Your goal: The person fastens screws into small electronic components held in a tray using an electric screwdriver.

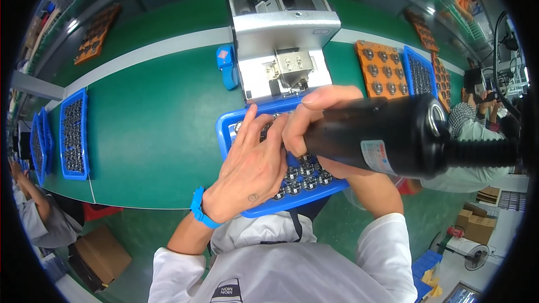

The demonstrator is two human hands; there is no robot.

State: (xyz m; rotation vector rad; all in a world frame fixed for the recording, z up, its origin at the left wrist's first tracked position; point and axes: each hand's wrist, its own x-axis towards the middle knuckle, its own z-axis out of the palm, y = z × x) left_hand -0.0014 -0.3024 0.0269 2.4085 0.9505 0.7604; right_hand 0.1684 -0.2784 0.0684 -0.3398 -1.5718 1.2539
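Observation:
My right hand (pixel 320 120) grips a thick black powered hand tool (pixel 393 137) with a cable running off to the right; its tip points down into a blue tray (pixel 227 134) and is hidden behind my hands. My left hand (pixel 252 168), with a blue wrist strap (pixel 200 210), lies flat over the tray with fingers spread, resting on several small round metal parts (pixel 303 177) near the tool tip. The tray sits at the near edge of the green table (pixel 151 134).
A grey metal machine (pixel 281 39) stands just beyond the tray. Orange trays (pixel 382 70) and another blue tray (pixel 421 76) of parts lie at the right, more blue trays (pixel 74 134) at the left. Other people sit at both sides. Cardboard boxes (pixel 101 255) are on the floor.

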